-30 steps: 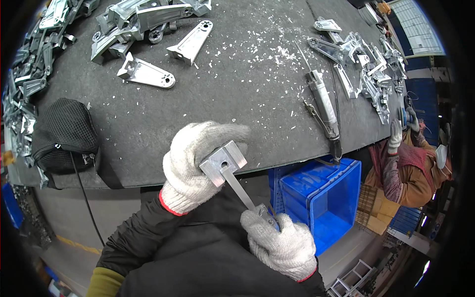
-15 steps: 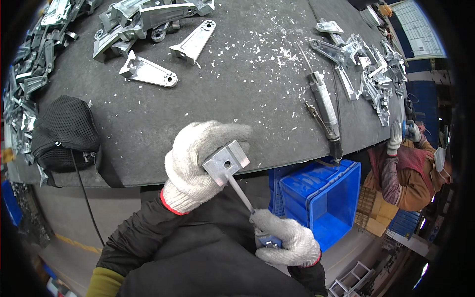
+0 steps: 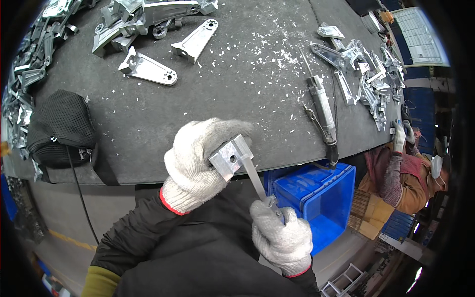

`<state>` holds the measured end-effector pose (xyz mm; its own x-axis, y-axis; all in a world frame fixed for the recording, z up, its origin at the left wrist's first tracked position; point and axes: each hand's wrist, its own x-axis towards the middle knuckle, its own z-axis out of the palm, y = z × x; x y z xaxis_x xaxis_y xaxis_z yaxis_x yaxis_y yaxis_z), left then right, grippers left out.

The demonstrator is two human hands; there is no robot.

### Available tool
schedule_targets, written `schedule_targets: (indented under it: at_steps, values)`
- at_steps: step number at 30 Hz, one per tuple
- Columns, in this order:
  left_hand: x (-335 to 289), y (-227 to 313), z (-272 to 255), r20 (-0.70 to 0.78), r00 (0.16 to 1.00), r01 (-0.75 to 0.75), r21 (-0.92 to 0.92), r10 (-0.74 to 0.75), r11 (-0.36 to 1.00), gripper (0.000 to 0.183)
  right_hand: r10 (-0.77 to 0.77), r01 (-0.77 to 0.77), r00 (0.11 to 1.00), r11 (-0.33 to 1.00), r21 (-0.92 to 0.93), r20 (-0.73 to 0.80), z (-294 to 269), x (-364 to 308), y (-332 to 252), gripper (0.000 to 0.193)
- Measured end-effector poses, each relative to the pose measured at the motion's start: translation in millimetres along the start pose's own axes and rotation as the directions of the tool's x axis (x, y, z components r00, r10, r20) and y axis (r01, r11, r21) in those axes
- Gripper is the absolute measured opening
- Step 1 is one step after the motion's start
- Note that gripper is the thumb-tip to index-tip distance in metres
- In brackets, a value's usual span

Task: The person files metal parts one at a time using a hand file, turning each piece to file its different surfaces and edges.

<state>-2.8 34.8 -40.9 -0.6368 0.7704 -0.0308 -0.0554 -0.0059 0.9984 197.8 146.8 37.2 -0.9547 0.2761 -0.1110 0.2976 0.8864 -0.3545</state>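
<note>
My left hand [image 3: 195,161], in a white knit glove with a red cuff, is closed round a silver metal bracket [image 3: 228,161]. Its squared end, with a round hole in the face, points towards me; the rest is hidden by the glove. A narrow, flat metal file [image 3: 254,179] runs from the bracket's right edge down to my gloved right hand [image 3: 282,237]. That hand is wrapped round the file's handle end, which the fingers mostly cover. The blade's tip lies against the edge of the bracket, as far as I can see.
Loose brackets [image 3: 148,68] and a heap of them lie on the dark table [image 3: 222,94], with more piled at both sides. A pneumatic tool [image 3: 322,109] lies amid metal chips. A black mesh pouch [image 3: 62,123] sits left. A blue crate [image 3: 316,198] stands below the edge; a co-worker [image 3: 401,173] is at right.
My right hand has turned and risen slightly, and the file now shows its flat side and meets the bracket's right edge instead of its lower face. The bracket has shifted slightly right.
</note>
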Motion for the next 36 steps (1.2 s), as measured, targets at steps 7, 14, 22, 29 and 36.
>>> schedule_targets:
  at_steps: [7, 14, 22, 29, 36]
  values:
    - [4.5, 7.3, 3.0, 0.023, 0.998, -0.062, 0.269, 0.058, 0.961, 0.039, 0.080, -0.073, 0.996, 0.979, -0.191, 0.027, -9.7, 7.2, -8.1, 0.040]
    - [3.8, 1.6, 3.2, -0.001, 0.996, -0.091, 0.213, 0.093, 0.973, 0.041, 0.070, -0.073, 0.997, 0.992, -0.100, -0.027, -8.0, 7.9, -2.7, 0.046]
    - [1.8, -1.1, 1.5, 0.003, 0.991, -0.130, 0.276, 0.134, 0.952, 0.038, 0.041, -0.041, 0.998, 0.999, -0.001, 0.049, -23.1, 17.1, -4.1, 0.040]
    - [-3.8, -8.2, 0.3, 0.020, 1.000, -0.026, 0.224, 0.022, 0.974, 0.034, 0.083, -0.156, 0.966, 0.942, 0.298, 0.245, -35.1, 24.9, -15.8, 0.048]
    - [-10.3, -22.6, -2.7, 0.116, 0.992, 0.023, 0.195, -0.046, 0.981, 0.049, 0.069, -0.149, 0.955, 0.953, 0.265, 0.290, -37.5, 32.3, -15.2, 0.049]
